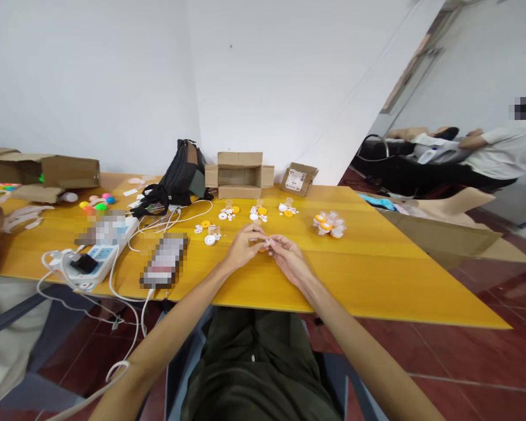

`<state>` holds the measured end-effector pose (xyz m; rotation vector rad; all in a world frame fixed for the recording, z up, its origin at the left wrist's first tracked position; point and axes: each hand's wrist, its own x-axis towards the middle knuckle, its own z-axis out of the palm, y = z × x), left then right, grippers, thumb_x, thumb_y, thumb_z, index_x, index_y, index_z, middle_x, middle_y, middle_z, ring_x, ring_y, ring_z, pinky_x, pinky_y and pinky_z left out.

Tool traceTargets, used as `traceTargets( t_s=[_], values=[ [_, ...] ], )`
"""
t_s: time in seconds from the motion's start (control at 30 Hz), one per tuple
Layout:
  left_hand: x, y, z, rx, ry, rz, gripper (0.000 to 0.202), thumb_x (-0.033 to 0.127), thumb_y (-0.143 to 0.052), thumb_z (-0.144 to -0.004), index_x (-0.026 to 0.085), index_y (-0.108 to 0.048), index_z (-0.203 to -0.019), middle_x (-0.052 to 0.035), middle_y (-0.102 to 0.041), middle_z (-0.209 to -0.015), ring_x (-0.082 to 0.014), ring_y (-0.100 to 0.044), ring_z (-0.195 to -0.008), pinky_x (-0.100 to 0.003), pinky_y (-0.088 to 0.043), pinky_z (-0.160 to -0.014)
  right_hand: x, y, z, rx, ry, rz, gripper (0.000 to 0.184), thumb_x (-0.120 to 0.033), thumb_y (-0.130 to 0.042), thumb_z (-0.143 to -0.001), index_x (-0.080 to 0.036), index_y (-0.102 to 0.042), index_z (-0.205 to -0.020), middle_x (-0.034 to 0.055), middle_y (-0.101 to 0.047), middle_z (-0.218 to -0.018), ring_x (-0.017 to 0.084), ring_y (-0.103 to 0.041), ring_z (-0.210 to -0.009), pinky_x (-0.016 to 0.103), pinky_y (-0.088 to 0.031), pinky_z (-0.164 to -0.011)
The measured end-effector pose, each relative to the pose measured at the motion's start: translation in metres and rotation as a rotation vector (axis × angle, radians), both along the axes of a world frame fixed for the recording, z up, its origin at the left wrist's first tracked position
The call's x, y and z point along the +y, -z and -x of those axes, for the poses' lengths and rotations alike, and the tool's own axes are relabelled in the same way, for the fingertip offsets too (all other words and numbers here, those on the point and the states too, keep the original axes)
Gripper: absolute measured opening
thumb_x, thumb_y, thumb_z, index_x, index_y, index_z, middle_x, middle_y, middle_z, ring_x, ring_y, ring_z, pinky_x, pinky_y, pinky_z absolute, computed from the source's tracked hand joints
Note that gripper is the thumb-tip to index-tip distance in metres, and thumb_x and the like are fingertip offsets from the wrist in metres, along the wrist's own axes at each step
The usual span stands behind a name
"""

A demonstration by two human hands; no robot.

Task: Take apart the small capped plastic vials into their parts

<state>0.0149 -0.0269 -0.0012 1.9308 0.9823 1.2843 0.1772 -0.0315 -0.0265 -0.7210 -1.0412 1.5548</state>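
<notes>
My left hand [244,245] and my right hand [289,256] meet over the yellow table [377,275], fingertips pinched together on a small white part [266,241] that is too small to name. Just beyond them lie small white and yellow parts [228,215] in loose groups. A further cluster of orange-and-white pieces [329,224] sits to the right.
An open cardboard box [239,174], a small box [298,178] and a black bag [179,175] stand at the back. A power strip [92,263] with white cables lies left. Coloured balls [97,202] lie far left. Another person sits far right; someone's arm shows at the left edge.
</notes>
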Motion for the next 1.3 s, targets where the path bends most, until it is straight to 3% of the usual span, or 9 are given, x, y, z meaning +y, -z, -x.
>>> traceTargets(
  t_s=[0.2,0.47,1.3],
  values=[
    [-0.002,0.000,0.001,0.047,0.002,0.022,0.011,0.023,-0.071,-0.082,0.023,-0.081,-0.084,-0.0048,-0.078,-0.087,-0.0199,-0.067,-0.084,-0.035,-0.053,-0.087,-0.001,-0.001,0.001,-0.006,0.021,0.006,0.038,-0.040,-0.091,-0.059,-0.023,-0.065,-0.080,-0.0015,-0.069,-0.076,0.015,-0.065,-0.073,0.026,-0.047,-0.063],
    [0.000,0.000,0.004,0.052,0.021,0.065,0.007,0.020,-0.072,-0.080,0.020,-0.078,-0.077,-0.0036,-0.077,-0.082,-0.0179,-0.067,-0.081,-0.030,-0.051,-0.081,-0.007,-0.007,0.002,-0.022,0.045,0.033,0.041,-0.043,-0.094,-0.052,-0.024,-0.066,-0.075,-0.0024,-0.070,-0.071,0.014,-0.065,-0.068,0.027,-0.050,-0.064],
    [-0.002,-0.006,0.008,0.112,0.115,0.134,0.010,0.015,-0.063,-0.080,0.017,-0.066,-0.071,-0.0015,-0.072,-0.078,-0.0158,-0.064,-0.078,-0.026,-0.047,-0.078,-0.011,0.001,0.000,-0.177,0.115,-0.067,0.026,-0.041,-0.086,-0.064,-0.024,-0.071,-0.076,-0.0010,-0.067,-0.071,0.013,-0.058,-0.064,0.029,-0.047,-0.064]
  ],
)
